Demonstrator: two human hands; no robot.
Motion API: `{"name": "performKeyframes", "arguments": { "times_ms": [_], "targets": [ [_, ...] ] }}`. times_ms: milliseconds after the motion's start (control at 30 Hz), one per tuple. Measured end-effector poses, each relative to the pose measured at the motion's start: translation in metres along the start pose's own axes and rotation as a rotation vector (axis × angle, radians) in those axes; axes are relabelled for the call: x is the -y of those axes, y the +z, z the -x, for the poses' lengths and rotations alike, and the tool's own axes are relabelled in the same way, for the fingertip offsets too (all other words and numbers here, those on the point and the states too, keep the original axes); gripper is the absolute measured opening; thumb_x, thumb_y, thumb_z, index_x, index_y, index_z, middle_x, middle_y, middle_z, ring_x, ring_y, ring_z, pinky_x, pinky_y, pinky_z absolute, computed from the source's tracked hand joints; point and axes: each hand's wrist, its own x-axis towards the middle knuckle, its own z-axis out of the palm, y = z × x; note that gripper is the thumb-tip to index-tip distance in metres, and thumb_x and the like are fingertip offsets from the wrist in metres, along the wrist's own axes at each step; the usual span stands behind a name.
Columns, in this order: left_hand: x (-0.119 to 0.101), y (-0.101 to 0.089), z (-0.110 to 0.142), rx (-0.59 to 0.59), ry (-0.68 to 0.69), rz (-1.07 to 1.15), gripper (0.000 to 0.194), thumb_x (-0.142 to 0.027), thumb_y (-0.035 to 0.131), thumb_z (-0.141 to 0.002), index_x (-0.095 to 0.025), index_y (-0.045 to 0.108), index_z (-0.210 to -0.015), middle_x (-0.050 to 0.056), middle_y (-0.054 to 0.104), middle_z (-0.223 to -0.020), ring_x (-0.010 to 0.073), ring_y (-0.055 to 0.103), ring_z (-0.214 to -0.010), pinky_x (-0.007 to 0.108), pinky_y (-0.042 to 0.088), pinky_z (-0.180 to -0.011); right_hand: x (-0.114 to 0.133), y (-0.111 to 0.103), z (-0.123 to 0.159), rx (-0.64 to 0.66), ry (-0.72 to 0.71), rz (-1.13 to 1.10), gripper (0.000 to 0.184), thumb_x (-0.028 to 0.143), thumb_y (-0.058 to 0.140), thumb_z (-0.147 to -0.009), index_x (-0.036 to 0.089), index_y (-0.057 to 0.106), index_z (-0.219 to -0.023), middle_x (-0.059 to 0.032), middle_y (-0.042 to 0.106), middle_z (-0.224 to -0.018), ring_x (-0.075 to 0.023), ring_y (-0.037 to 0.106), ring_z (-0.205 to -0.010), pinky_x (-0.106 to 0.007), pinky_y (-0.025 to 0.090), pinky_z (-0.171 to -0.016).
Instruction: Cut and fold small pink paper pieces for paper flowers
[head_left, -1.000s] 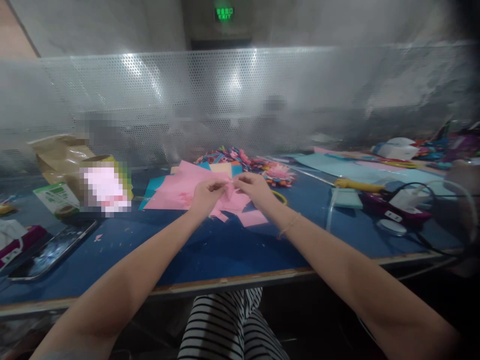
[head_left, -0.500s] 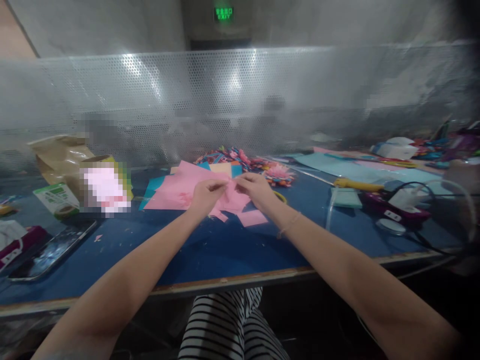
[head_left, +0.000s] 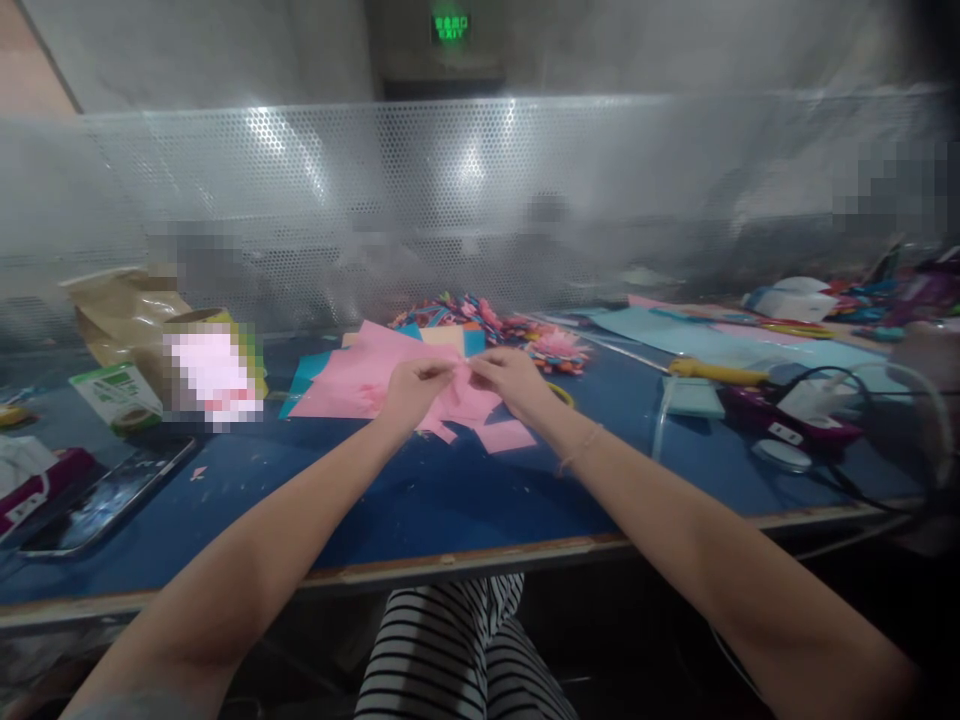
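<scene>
My left hand (head_left: 414, 388) and my right hand (head_left: 514, 378) meet close together over the sheets, fingertips pinched. Between them is a small piece of pink paper (head_left: 460, 376), gripped by both hands; its exact shape is too blurred to make out. Beneath and to the left spread pink sheets (head_left: 352, 370), with blue paper (head_left: 298, 385) showing at their left edge. A separate pink rectangle (head_left: 506, 436) lies just in front of my right hand. Behind the hands sits a heap of folded, colourful paper pieces (head_left: 480, 318), with a pink paper flower (head_left: 559, 350) at its right.
To the left stand a brown bag (head_left: 124, 305), a green-and-white box (head_left: 118, 398) and a phone (head_left: 112, 495). On the right are a yellow-handled glue gun (head_left: 716, 372), a purple power strip (head_left: 787, 425) with cables, and light blue sheets (head_left: 720, 340). A perforated metal screen (head_left: 450, 200) rises behind.
Both hands keep their pinch on the pink paper in nearly the same place. The view has shifted very slightly; nothing else has visibly moved.
</scene>
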Motion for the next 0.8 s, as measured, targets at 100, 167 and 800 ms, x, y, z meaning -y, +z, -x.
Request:
{"name": "performKeyframes", "arguments": {
  "times_ms": [100,167,800],
  "targets": [
    [-0.004,0.0,0.001,0.0,0.009,-0.048,0.018,-0.022,0.06,-0.06,-0.014,0.066,-0.075,0.007,0.067,-0.079,0.0167,0.06,-0.075,0.03,0.045,-0.072,0.0,0.0,0.0,-0.014,-0.055,0.076,0.023,0.034,0.063,-0.056,0.012,0.055,-0.056,0.0018,0.053,-0.049,-0.0067,0.049,-0.046,-0.023,0.044,-0.052],
    [-0.004,-0.001,0.001,-0.002,0.015,-0.072,0.017,-0.021,0.06,-0.06,-0.014,0.066,-0.074,0.006,0.067,-0.078,0.0168,0.059,-0.074,0.03,0.045,-0.071,0.001,0.0,0.001,-0.006,-0.069,0.116,0.023,0.034,0.062,-0.058,0.012,0.055,-0.057,0.0016,0.053,-0.049,-0.0067,0.049,-0.046,-0.022,0.044,-0.052],
    [0.014,-0.002,-0.004,-0.129,-0.032,0.048,0.022,-0.025,0.061,-0.058,-0.015,0.066,-0.077,0.005,0.066,-0.076,0.0151,0.058,-0.073,0.03,0.044,-0.071,0.003,0.005,0.006,0.175,0.014,0.142,0.016,0.024,0.062,-0.056,0.012,0.051,-0.058,0.0015,0.056,-0.052,-0.006,0.051,-0.05,-0.021,0.043,-0.056]
  ]
}}
